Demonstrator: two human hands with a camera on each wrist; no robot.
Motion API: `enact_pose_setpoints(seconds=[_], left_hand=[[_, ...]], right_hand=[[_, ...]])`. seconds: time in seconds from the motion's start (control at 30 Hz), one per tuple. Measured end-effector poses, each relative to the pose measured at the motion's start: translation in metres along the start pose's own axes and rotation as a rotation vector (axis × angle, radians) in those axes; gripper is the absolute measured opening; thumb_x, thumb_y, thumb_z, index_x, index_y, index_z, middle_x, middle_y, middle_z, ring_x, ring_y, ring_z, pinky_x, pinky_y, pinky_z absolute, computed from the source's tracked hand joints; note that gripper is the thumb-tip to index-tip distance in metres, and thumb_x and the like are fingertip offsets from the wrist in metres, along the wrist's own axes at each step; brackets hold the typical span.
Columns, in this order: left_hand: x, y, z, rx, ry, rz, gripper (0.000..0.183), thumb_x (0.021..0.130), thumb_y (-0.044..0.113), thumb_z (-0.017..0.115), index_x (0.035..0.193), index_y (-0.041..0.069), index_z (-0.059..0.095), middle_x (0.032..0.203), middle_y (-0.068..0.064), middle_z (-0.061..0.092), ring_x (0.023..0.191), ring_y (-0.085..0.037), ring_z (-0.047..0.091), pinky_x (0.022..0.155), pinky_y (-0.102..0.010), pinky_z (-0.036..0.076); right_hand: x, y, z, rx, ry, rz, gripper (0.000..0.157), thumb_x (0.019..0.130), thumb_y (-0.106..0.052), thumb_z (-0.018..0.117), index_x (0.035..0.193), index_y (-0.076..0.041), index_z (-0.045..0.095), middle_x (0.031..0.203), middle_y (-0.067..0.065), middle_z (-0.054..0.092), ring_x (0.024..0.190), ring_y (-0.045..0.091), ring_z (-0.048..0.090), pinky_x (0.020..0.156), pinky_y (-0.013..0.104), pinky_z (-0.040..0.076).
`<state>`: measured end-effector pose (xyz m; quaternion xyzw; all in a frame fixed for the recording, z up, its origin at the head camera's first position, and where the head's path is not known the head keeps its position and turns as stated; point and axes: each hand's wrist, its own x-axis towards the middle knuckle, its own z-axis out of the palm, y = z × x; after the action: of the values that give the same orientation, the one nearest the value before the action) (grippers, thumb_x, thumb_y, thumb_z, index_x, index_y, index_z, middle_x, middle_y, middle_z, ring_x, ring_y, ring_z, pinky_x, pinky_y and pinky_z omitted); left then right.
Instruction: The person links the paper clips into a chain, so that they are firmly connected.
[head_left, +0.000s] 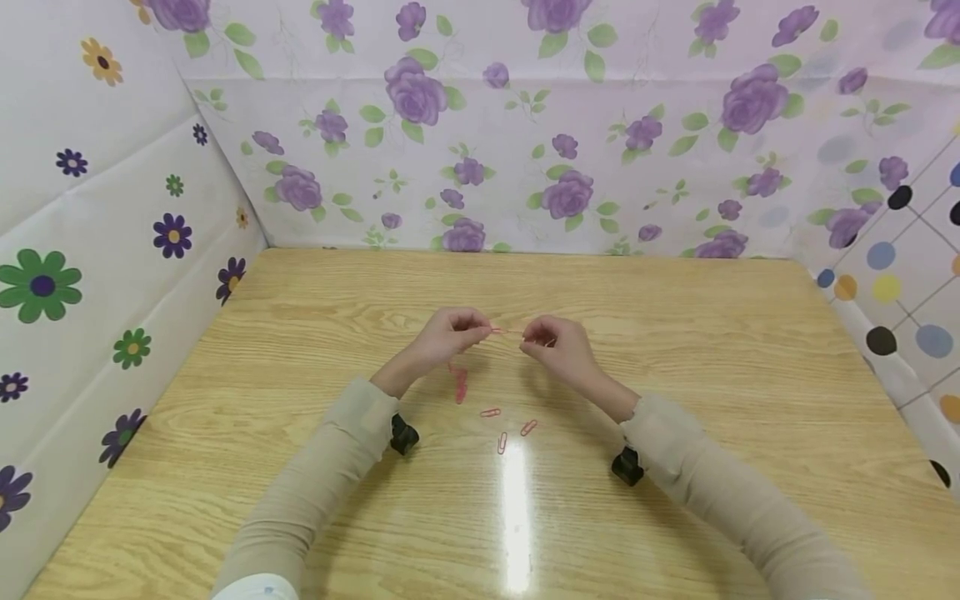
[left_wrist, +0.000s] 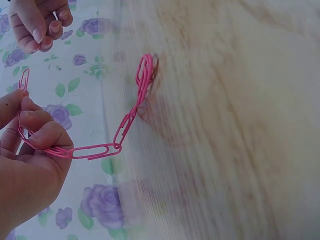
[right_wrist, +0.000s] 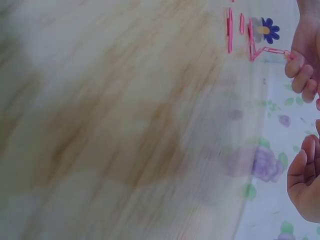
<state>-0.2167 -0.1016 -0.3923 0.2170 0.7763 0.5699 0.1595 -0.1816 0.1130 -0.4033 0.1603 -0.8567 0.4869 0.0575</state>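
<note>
My left hand (head_left: 448, 335) pinches a pink paper clip (left_wrist: 24, 80), its end poking out past the fingertips. From that hand hangs a chain of linked pink paper clips (left_wrist: 90, 151), which trails down to a bunched part (head_left: 461, 387) on the table. Facing it a short distance away, my right hand (head_left: 558, 343) is raised with bent fingers, thumb and fingertips close together; whether they pinch a clip I cannot tell. Loose pink paper clips lie nearer me: one paper clip (head_left: 491, 412), a second paper clip (head_left: 528, 427) and a third paper clip (head_left: 502, 442).
The wooden table (head_left: 675, 333) has a bright glare strip near its front. Behind it stands a backdrop (head_left: 510, 167) with purple flowers, and patterned sheets flank both sides. A black wrist device (head_left: 403, 434) sits under the left sleeve, another black device (head_left: 627, 467) under the right.
</note>
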Motion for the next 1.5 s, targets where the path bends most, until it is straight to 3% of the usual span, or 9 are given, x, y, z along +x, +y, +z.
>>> enact_pose_setpoints(seconds=[0.17, 0.3, 0.53, 0.73, 1.0, 1.3, 1.5], left_hand=[[-0.005, 0.010, -0.001, -0.043, -0.014, -0.004, 0.021, 0.093, 0.006, 0.051, 0.103, -0.011, 0.057, 0.063, -0.004, 0.043, 0.052, -0.012, 0.035, 0.050, -0.025, 0.032], [-0.011, 0.021, 0.000, -0.060, -0.018, -0.008, 0.018, 0.093, 0.004, 0.050, 0.100, -0.011, 0.057, 0.064, -0.007, 0.044, 0.053, -0.012, 0.035, 0.051, -0.026, 0.032], [0.000, -0.003, -0.001, -0.085, 0.023, -0.062, 0.025, 0.094, 0.011, 0.051, 0.102, -0.012, 0.054, 0.083, -0.021, 0.054, 0.068, -0.019, 0.048, 0.059, -0.031, 0.040], [0.001, -0.002, -0.002, -0.087, 0.026, -0.125, 0.025, 0.095, 0.011, 0.047, 0.101, -0.013, 0.053, 0.097, -0.025, 0.056, 0.080, -0.020, 0.055, 0.077, -0.047, 0.043], [0.000, -0.002, -0.003, -0.083, 0.018, -0.127, 0.028, 0.095, 0.013, 0.047, 0.101, -0.014, 0.053, 0.092, -0.017, 0.058, 0.084, -0.025, 0.055, 0.078, -0.047, 0.044], [0.000, -0.002, -0.002, -0.083, 0.002, -0.121, 0.028, 0.095, 0.011, 0.047, 0.104, -0.016, 0.052, 0.100, -0.030, 0.054, 0.081, -0.021, 0.055, 0.078, -0.050, 0.043], [0.001, -0.002, -0.001, -0.082, -0.004, -0.113, 0.028, 0.095, 0.011, 0.047, 0.103, -0.016, 0.052, 0.098, -0.029, 0.055, 0.081, -0.022, 0.055, 0.080, -0.052, 0.043]], right_hand=[[-0.005, 0.006, -0.004, -0.045, -0.052, 0.015, 0.008, 0.079, -0.006, 0.069, 0.085, -0.001, 0.066, 0.077, 0.004, 0.062, 0.068, 0.016, 0.054, 0.061, 0.028, 0.046], [-0.011, 0.009, -0.008, -0.035, -0.165, 0.027, 0.012, 0.079, -0.006, 0.070, 0.088, 0.001, 0.067, 0.081, 0.005, 0.064, 0.071, 0.016, 0.055, 0.062, 0.029, 0.046], [-0.025, 0.013, -0.014, -0.074, -0.363, -0.008, 0.015, 0.076, -0.007, 0.072, 0.090, -0.001, 0.068, 0.083, 0.004, 0.064, 0.074, 0.014, 0.054, 0.065, 0.027, 0.045], [-0.036, 0.009, -0.015, -0.102, -0.464, -0.036, 0.016, 0.074, -0.003, 0.072, 0.090, -0.003, 0.069, 0.082, 0.005, 0.062, 0.074, 0.017, 0.051, 0.066, 0.026, 0.042], [-0.043, 0.011, -0.014, -0.081, -0.513, -0.043, 0.015, 0.074, -0.002, 0.072, 0.089, -0.002, 0.070, 0.084, 0.004, 0.062, 0.078, 0.016, 0.054, 0.069, 0.026, 0.046], [-0.045, 0.015, -0.011, -0.091, -0.524, -0.096, 0.009, 0.073, -0.004, 0.074, 0.081, -0.005, 0.071, 0.076, 0.000, 0.059, 0.069, 0.010, 0.048, 0.061, 0.022, 0.041], [-0.045, 0.016, -0.007, -0.149, -0.538, -0.160, 0.006, 0.072, -0.004, 0.074, 0.075, -0.007, 0.070, 0.072, -0.004, 0.058, 0.065, 0.006, 0.044, 0.060, 0.021, 0.040]])
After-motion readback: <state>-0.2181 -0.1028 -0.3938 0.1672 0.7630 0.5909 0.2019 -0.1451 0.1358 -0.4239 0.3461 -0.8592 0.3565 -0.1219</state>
